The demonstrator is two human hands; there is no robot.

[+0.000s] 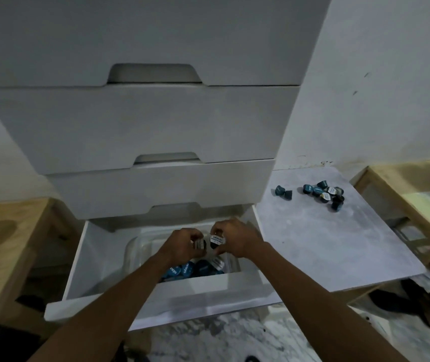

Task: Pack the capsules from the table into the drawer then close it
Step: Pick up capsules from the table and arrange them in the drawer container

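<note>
The bottom white drawer [96,259] stands pulled open. Inside it sits a clear container [134,250] holding several blue and dark capsules [193,269]. Both hands hover together over that container. My left hand [182,242] grips a dark capsule with a white label [201,242]. My right hand [237,237] pinches another dark capsule [217,241] whose white lid faces me. On the white table [326,244] to the right, a cluster of several capsules [325,194] lies near the back, with two more capsules [284,192] a little to its left.
Three shut white drawers [143,126] stack above the open one. Wooden furniture [2,246] stands at the left and a wooden frame [415,205] at the right of the table. The drawer's front panel [182,296] juts toward me over a mottled floor.
</note>
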